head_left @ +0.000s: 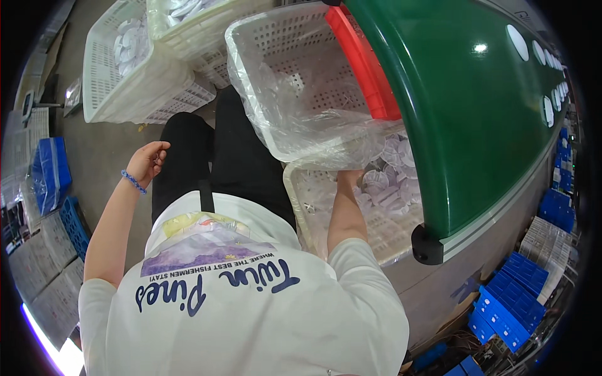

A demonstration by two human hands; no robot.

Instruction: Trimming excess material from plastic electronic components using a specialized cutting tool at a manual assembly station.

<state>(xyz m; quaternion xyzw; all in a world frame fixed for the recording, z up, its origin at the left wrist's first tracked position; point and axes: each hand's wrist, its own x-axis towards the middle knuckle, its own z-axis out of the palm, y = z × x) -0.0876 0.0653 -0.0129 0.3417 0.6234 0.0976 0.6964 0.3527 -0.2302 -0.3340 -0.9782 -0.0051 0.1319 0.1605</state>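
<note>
My right arm reaches down into a white plastic basket [370,241] on my right, which holds several loose white round plastic parts [385,182]. The fingers of my right hand [348,178] are hidden beneath the clear plastic liner [351,135] and the rim of the basket beyond. Raised beside my left thigh is my left hand [149,163], its fingers curled in. Whether anything small is inside that hand, I cannot make out. A blue beaded bracelet [133,181] circles the left wrist.
A lined white basket [254,116] stands ahead, with a red tray [370,69] at its right side. Another white basket [100,88] with white parts is at far left. A green table edge [407,125] overhangs on the right. Blue bins [511,307] are at lower right.
</note>
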